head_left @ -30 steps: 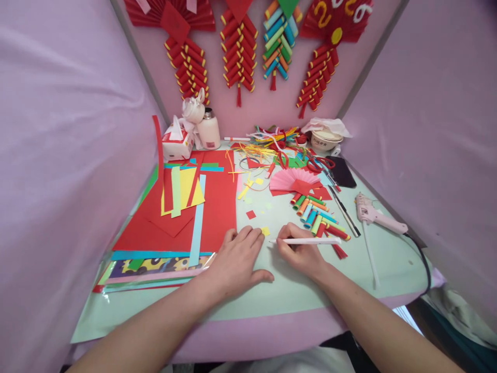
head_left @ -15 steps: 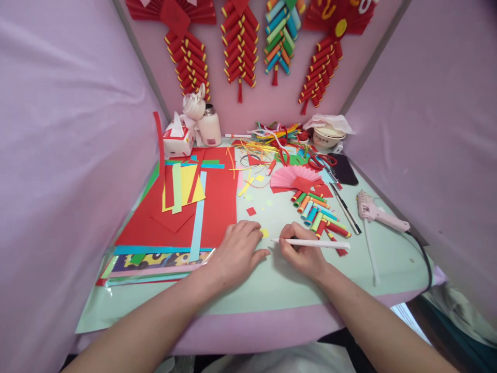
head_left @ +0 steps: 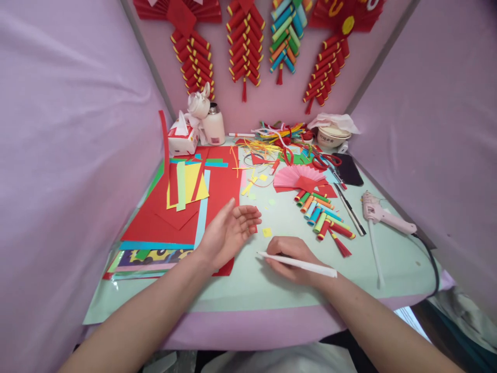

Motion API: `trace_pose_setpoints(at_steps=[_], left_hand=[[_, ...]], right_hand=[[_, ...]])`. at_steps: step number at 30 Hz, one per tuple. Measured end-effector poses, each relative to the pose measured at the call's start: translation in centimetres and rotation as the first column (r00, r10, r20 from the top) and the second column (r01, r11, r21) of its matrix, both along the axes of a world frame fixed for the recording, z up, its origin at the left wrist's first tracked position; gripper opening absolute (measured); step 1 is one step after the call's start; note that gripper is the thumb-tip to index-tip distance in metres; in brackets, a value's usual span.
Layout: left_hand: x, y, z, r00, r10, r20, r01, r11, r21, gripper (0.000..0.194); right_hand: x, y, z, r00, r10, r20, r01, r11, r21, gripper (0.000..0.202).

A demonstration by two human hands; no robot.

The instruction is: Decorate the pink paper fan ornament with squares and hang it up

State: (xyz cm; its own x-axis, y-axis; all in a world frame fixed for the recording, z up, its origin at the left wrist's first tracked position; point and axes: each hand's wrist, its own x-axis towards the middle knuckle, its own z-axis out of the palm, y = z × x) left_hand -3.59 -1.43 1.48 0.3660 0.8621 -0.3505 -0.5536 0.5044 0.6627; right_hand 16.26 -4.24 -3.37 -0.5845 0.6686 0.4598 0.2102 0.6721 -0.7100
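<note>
One slim white pen [head_left: 310, 266], held in the closed grip of the right hand [head_left: 291, 248], its long axis aslant over the pale green worktop [head_left: 248, 295], tip toward the left hand [head_left: 223, 235], blunt end out to the right and nearer the body. One small yellow square of paper [head_left: 267, 232], lying flat just beyond the pen tip and slightly to its right, between the left fingertips and the right knuckles, near both, neither hand plainly the nearer. One left grip, fingers part curled, apart from the thumb and empty, by a small red paper scrap [head_left: 253, 229].
</note>
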Motion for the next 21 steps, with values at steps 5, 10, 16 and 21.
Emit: trace_pose_setpoints(at_steps=[5, 10, 16, 21], left_hand=[[-0.2, 0.0, 0.5, 0.968, -0.104, 0.228, 0.123, 0.99, -0.069, 0.066], [-0.1, -0.4, -0.1, 0.92, -0.215, 0.328, 0.23, 0.973, -0.007, 0.08], [0.2, -0.9, -0.6, 0.907, -0.267, 0.326, 0.284, 0.959, -0.004, 0.088], [0.2, -0.9, -0.5, 0.91, -0.27, 0.314, 0.286, 0.958, -0.004, 0.09]], right_hand=[[-0.9, -0.4, 0.6, 0.968, -0.123, -0.22, 0.14, 0.988, 0.064, 0.016], [-2.7, -1.4, 0.4, 0.936, -0.117, -0.332, 0.15, 0.986, 0.073, 0.023], [-3.1, -1.8, -0.1, 0.945, -0.181, -0.273, 0.203, 0.978, 0.053, 0.024], [-3.0, -1.7, 0.2, 0.945, -0.166, -0.282, 0.189, 0.98, 0.056, 0.023]])
